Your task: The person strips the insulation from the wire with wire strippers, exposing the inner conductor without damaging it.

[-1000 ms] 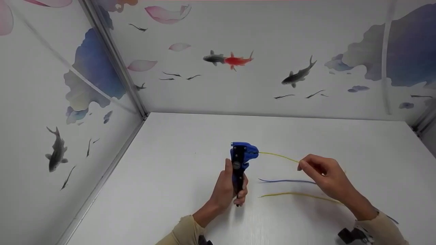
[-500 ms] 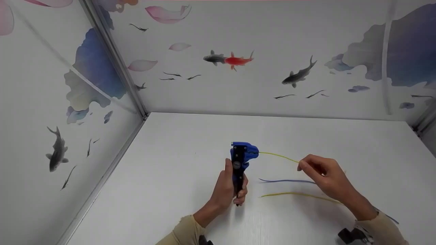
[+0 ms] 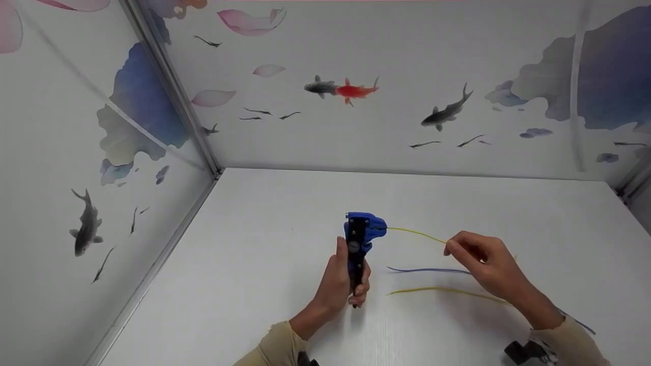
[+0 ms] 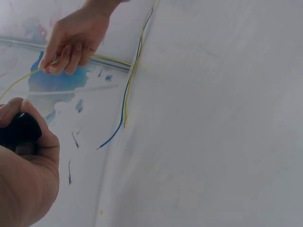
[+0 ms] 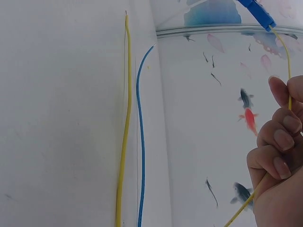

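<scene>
My left hand [image 3: 335, 284] grips the handles of a blue and black wire stripper [image 3: 358, 234], held upright above the white table. A thin yellow wire [image 3: 414, 232] runs from the tool's nose on its right side, slightly bowed. Its other stretch is pinched between thumb and forefinger of my right hand [image 3: 488, 264]. In the right wrist view the yellow wire [image 5: 288, 56] passes through that hand and out below the palm. The wire's end inside the tool is hidden.
On the table under my right hand lie a blue wire [image 3: 427, 270] and a second yellow wire [image 3: 432, 288]. Their near ends show bare tips in the left wrist view. Printed walls stand at the back [image 3: 376, 142] and left [image 3: 46, 152]. A tiny yellow scrap [image 4: 101, 212] lies left of my hands.
</scene>
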`<state>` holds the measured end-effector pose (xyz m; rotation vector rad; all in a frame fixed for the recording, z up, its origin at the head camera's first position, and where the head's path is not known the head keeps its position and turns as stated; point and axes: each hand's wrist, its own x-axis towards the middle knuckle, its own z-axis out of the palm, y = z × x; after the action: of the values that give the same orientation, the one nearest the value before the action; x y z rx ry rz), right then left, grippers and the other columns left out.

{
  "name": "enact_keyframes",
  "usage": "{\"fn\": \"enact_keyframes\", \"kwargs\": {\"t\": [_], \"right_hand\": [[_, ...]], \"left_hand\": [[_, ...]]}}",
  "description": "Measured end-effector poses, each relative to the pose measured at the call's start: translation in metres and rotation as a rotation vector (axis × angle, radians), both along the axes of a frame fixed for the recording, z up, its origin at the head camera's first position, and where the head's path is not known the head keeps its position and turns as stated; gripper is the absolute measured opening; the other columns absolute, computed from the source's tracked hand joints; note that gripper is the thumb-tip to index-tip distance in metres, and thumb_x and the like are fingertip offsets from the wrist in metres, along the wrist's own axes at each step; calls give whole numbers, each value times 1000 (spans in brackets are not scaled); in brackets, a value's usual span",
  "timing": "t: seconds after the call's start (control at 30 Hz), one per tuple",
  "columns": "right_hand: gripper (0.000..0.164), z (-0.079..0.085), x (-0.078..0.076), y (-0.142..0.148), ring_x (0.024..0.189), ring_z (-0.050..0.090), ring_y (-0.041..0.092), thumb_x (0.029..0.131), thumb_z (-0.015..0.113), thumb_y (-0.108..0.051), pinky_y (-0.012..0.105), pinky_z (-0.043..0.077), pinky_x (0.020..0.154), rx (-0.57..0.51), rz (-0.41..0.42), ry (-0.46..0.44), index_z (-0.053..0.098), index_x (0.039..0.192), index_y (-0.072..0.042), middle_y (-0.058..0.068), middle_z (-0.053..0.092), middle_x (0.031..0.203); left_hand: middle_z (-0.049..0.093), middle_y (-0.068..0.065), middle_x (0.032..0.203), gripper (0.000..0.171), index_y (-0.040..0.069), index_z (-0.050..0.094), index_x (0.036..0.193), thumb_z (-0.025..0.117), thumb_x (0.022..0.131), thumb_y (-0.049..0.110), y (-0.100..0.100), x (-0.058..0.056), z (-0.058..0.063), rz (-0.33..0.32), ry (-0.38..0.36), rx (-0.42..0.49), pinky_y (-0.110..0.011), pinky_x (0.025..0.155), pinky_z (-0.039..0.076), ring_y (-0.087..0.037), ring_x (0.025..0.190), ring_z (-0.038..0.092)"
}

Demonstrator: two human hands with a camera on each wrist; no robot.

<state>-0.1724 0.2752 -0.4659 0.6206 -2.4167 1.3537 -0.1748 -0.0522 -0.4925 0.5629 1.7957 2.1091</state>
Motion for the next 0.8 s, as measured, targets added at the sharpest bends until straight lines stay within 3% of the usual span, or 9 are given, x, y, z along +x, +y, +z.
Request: {"fn": "enact_keyframes", "kwargs": {"t": [0.4,0.8], "right_hand": [[28,0,-2,3,53,41,8,106,65,-1,24,39,49,39,65,56,74,97,-27,-11,60,76],[30,-3,-3,2,53,40,7,105,65,-1,30,37,48,-10,24,28,75,94,-27,-8,62,76]], "left_hand": [[47,6,59,82,9,50,77,7,112,69,0,1,1,-17,-7,7,-25,45,48,-10,43,42],[45,7,59,81,9,49,77,7,112,68,0,2,2,-26,-14,6,-24,44,45,-10,44,41]]}}
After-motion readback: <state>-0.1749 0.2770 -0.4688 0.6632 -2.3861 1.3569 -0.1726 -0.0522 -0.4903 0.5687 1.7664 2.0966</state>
